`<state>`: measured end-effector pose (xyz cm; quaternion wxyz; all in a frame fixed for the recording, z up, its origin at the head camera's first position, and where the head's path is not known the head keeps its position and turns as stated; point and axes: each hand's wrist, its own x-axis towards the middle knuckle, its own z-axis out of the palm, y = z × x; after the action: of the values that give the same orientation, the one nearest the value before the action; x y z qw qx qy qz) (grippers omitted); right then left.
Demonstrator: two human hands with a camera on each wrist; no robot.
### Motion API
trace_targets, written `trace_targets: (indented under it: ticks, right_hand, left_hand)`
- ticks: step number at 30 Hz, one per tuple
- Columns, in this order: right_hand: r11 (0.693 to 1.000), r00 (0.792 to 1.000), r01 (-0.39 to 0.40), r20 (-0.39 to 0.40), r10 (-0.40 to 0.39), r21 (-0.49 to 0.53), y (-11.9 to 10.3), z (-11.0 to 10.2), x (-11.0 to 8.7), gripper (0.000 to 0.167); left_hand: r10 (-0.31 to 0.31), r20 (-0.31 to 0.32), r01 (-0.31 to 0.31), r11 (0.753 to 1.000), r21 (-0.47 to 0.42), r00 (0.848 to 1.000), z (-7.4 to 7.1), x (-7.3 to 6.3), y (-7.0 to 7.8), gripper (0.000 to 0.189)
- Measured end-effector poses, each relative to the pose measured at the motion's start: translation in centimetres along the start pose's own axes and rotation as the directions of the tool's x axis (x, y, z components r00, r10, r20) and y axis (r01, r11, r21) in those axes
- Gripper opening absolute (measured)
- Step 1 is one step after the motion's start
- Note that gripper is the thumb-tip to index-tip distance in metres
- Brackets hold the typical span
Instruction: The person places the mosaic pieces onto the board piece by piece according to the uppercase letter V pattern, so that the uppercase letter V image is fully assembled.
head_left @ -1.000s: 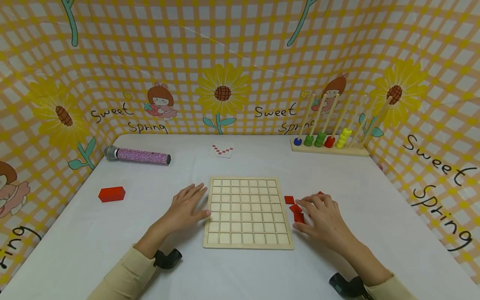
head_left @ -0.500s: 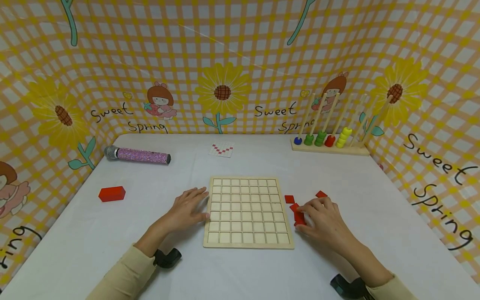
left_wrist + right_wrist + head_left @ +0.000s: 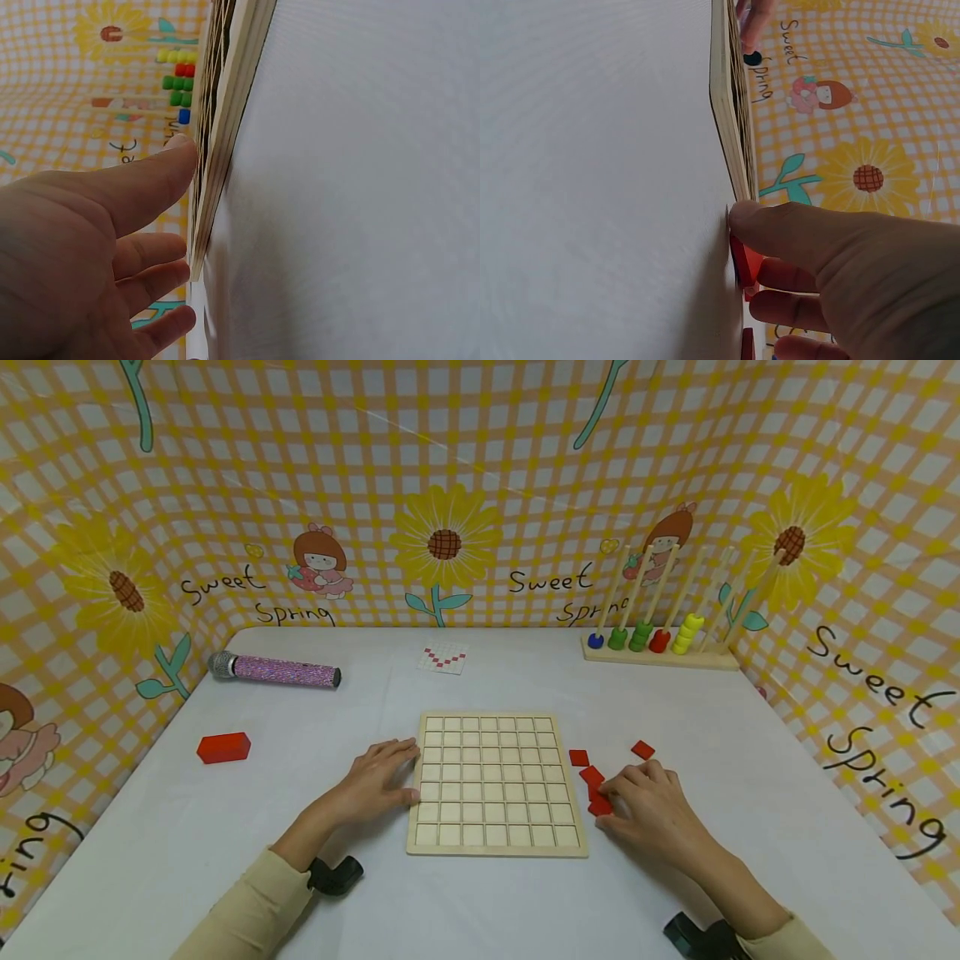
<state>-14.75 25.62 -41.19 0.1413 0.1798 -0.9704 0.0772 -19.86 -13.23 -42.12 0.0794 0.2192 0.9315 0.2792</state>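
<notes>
My left hand (image 3: 375,781) rests against the left edge of a wooden grid board (image 3: 495,852), thumb and fingers spread along its rim. In the left wrist view the thumb (image 3: 161,176) touches the board's edge (image 3: 232,120). To the board's right, my right hand (image 3: 656,806) has thumb and forefinger around a red square tile (image 3: 599,808), which it pinches at the edges. Two more red tiles lie against it, the upper one (image 3: 591,775) plainly visible and the middle one partly under the fingers. In the right wrist view the red tile (image 3: 744,262) shows between thumb and fingers.
Separate red tiles lie by the board's upper right (image 3: 579,758) and farther right (image 3: 642,749). A pattern card (image 3: 442,659), a glittery microphone (image 3: 277,672), a red block (image 3: 223,748) and a bead abacus (image 3: 660,656) stand around the table.
My right hand has drawn slightly toward the right and its fingers have closed in. The lower red tile has shifted right, and the far right tile has come into view. The left fingers moved slightly down.
</notes>
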Motion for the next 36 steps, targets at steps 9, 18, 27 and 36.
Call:
trace_targets:
  ticks: [9,18,27,36]
  right_hand:
    - [1.000,1.000,0.009,-0.019,-0.010,-0.015,0.20,0.10,-0.24,0.034]
    - [1.000,1.000,-0.009,-0.008,0.009,-0.015,0.47,0.05,-0.27,0.031]
    - [1.000,1.000,0.009,-0.030,-0.010,-0.015,0.61,0.28,-0.35,0.027]
    - [1.000,0.999,0.026,-0.040,-0.026,-0.014,0.63,0.34,-0.41,0.026]
  left_hand:
    - [0.020,0.009,-0.020,1.000,-0.012,1.000,0.13,0.07,-0.24,0.068]
    - [0.045,0.016,-0.045,0.999,-0.027,0.999,0.10,0.08,-0.28,0.069]
    - [0.061,0.032,-0.060,0.997,-0.040,0.998,0.08,0.13,-0.36,0.069]
    - [0.071,0.043,-0.068,0.996,-0.057,0.997,0.14,0.11,-0.54,0.070]
